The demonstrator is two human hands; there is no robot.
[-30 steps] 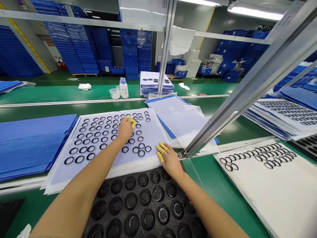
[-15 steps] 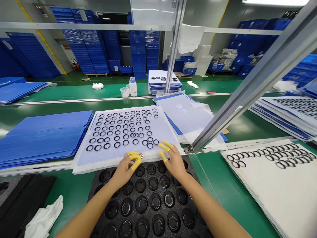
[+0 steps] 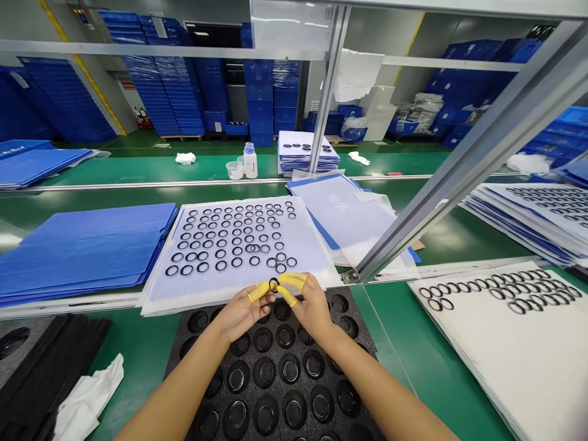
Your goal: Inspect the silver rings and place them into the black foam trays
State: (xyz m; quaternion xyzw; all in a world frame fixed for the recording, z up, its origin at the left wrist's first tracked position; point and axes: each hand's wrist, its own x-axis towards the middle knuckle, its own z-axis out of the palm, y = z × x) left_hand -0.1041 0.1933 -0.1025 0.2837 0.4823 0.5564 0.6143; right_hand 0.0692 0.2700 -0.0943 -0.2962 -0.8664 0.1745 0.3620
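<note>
My left hand [image 3: 241, 315] and my right hand [image 3: 312, 306] meet above the near edge of a translucent corrugated sheet [image 3: 206, 293], their fingertips in yellow finger cots. Between those fingertips, both hands pinch a small black rubber ring [image 3: 274, 284]. Rows of similar rings lie on the sheet just beyond my hands. Under my wrists is a black foam tray [image 3: 278, 392] with several round cavities, and dark round parts sit in them.
A stack of blue corrugated sheets [image 3: 87, 245] lies left of the ringed sheet. To the right stand a white sheet with black rings [image 3: 478, 349] and an aluminium frame post [image 3: 459, 165]. A white cloth [image 3: 89, 395] lies on the green bench at near left.
My hands have come together from separate spots at the sheet's edge. The ring that my left fingertips held is now pinched between both hands. The view has shifted slightly.
</note>
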